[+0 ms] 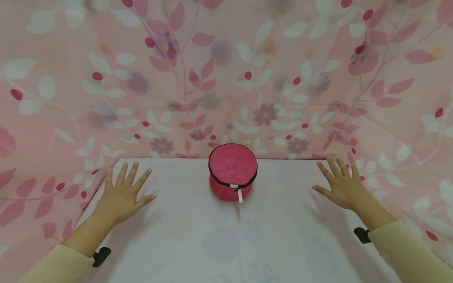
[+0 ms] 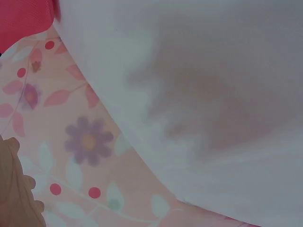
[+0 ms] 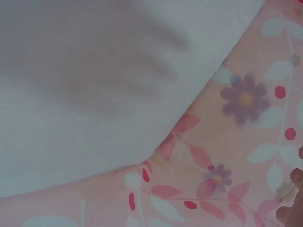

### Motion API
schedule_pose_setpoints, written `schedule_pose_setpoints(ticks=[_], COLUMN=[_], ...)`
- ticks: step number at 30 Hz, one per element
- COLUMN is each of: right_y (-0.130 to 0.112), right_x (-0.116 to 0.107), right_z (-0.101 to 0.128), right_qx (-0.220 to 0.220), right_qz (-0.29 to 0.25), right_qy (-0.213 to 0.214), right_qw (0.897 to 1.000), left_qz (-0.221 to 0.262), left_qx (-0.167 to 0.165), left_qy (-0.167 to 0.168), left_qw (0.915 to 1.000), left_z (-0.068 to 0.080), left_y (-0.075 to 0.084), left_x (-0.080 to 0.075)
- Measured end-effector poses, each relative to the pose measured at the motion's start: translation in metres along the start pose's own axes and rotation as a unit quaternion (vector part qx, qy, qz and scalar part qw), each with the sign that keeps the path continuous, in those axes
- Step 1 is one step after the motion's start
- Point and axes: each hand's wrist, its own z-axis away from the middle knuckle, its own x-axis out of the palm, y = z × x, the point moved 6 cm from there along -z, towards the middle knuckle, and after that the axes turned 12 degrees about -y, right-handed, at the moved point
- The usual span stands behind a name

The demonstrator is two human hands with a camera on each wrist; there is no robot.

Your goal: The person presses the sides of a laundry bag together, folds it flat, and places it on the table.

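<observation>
My two hands frame a pink round bag [image 1: 232,165] that sits near the back edge of a white tabletop [image 1: 177,243], roughly midway between them. My left hand [image 1: 122,198], palm down, spreads its fingers wide at the tabletop's left side, while my right hand [image 1: 341,188], likewise splayed and holding nothing, is raised by the back right corner. The bag stands well apart from both sets of fingers, nearest to my two thumbs, which point inward toward it. Its mesh top is ringed by a black zipper [image 1: 211,171], and a white tab [image 1: 240,195] hangs down the front. Both hands cast soft shadows on the white surface, and the bag's pink side edges into a corner of the left wrist view. Pale yellow sleeves [image 1: 410,251] cover my forearms, with a small black piece [image 1: 102,257] showing at each wrist, and a pink floral cloth [image 1: 219,86] rises behind.
</observation>
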Motion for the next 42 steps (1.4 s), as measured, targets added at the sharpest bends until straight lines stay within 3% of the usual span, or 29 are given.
schedule_pose_setpoints(ticks=[20, 27, 42], right_y=[-0.025, -0.038, -0.067], right_x=[-0.015, -0.023, -0.029], right_z=[-0.008, -0.013, -0.028], right_qx=[-0.031, -0.036, -0.055], right_qz=[-0.018, -0.016, -0.064], right_qy=[0.031, 0.028, 0.029], right_qw=[0.999, 0.999, 0.996], left_qz=[-0.008, -0.008, 0.008], left_qx=[0.002, 0.017, 0.027], left_qy=[0.002, 0.02, 0.004], left_qw=[1.0, 0.9996, 0.9996], left_z=[-0.004, -0.011, -0.029], left_y=[0.017, 0.029, 0.056], left_x=[-0.01, -0.019, -0.018])
